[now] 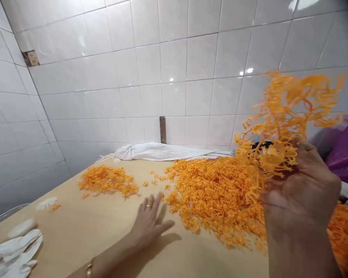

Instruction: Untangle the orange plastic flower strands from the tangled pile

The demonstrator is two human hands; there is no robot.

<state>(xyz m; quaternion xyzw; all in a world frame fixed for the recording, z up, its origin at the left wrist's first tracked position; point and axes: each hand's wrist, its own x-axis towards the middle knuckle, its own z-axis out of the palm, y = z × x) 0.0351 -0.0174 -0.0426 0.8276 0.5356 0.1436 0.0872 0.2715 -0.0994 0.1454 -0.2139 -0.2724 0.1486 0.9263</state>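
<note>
Raised at the right, my right hand (304,181) grips a cluster of branching orange plastic pieces (281,119); the cluster's upper part is blurred by motion. Below and left of it, a large pile of the same small orange pieces (217,193) spreads over the tabletop (104,231). My left hand (150,224) is at the pile's left edge, palm down with fingers spread, and holds nothing. One fingertip is close to a few loose orange bits. Farther left lies a smaller orange heap (107,181).
A rolled white cloth (162,151) lies along the tiled wall (174,58). White gloves (14,251) and a white flower-shaped piece (45,203) are at the left. A purple bag (346,150) stands at the right, with more orange pieces (345,231) below it.
</note>
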